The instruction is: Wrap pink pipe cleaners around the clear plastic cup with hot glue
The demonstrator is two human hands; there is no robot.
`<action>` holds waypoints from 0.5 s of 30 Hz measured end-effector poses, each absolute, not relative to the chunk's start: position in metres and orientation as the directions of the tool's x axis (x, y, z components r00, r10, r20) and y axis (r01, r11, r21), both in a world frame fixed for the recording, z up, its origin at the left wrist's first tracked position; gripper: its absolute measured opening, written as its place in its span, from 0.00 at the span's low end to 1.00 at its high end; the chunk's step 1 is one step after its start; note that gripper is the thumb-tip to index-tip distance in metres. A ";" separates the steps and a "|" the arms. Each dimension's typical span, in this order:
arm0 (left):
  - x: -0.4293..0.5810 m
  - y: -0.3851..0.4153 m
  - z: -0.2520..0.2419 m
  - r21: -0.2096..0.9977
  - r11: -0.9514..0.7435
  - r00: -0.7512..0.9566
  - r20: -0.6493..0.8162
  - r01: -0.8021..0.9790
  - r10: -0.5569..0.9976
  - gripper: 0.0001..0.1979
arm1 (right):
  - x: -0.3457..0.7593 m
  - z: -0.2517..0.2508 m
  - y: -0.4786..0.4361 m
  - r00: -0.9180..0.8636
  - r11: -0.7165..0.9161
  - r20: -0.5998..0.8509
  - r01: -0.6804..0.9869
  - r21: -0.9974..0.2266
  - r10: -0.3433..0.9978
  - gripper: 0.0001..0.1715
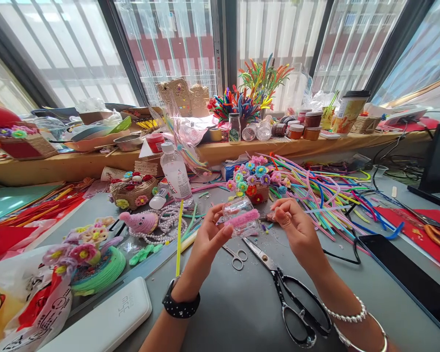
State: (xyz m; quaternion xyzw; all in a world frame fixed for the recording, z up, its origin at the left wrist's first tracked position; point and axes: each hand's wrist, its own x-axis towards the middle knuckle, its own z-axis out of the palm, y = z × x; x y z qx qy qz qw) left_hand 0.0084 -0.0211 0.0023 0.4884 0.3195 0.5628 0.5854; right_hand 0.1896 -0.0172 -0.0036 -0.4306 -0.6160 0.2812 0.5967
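My left hand (209, 238) is closed on a small clear jar (241, 214) held above the grey table (227, 303). A pink pipe cleaner (242, 218) lies wrapped across the jar's front. My right hand (292, 222) pinches the right end of that pink pipe cleaner next to the jar. A black watch sits on my left wrist, and silver bracelets on my right.
Large black scissors (289, 298) and small scissors (235, 256) lie under my hands. A heap of coloured pipe cleaners (326, 193) spreads right. A flower basket (254, 181), water bottle (176, 173), white power bank (106, 320), yellow stick (178, 239) and dark tablet (407, 274) surround them.
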 end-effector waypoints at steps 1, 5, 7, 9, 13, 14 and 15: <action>0.008 -0.021 0.001 0.924 -0.123 0.167 0.194 -0.361 0.967 0.29 | 0.189 -0.004 -0.017 0.062 0.477 0.497 0.199 -0.856 0.866 0.17; 0.007 -0.018 -0.002 0.919 -0.159 0.215 0.247 -0.360 0.945 0.29 | 0.187 -0.005 -0.019 0.021 0.465 0.476 0.185 -0.866 0.879 0.24; 0.006 -0.017 -0.003 0.923 -0.175 0.230 0.263 -0.344 0.937 0.30 | 0.187 -0.005 -0.020 0.020 0.466 0.478 0.188 -0.865 0.878 0.24; 0.005 -0.016 -0.003 0.930 -0.190 0.222 0.267 -0.315 0.938 0.30 | 0.188 -0.005 -0.021 0.013 0.477 0.489 0.198 -0.856 0.872 0.17; 0.005 -0.016 -0.003 0.949 -0.205 0.183 0.252 -0.241 0.950 0.31 | 0.187 -0.002 -0.023 -0.001 0.484 0.494 0.199 -0.852 0.870 0.18; 0.006 -0.016 -0.003 0.951 -0.205 0.179 0.249 -0.232 0.952 0.31 | 0.187 -0.002 -0.023 -0.009 0.491 0.499 0.197 -0.849 0.867 0.22; 0.007 -0.016 -0.003 0.954 -0.201 0.179 0.242 -0.223 0.954 0.31 | 0.187 -0.001 -0.024 -0.022 0.491 0.497 0.192 -0.850 0.868 0.23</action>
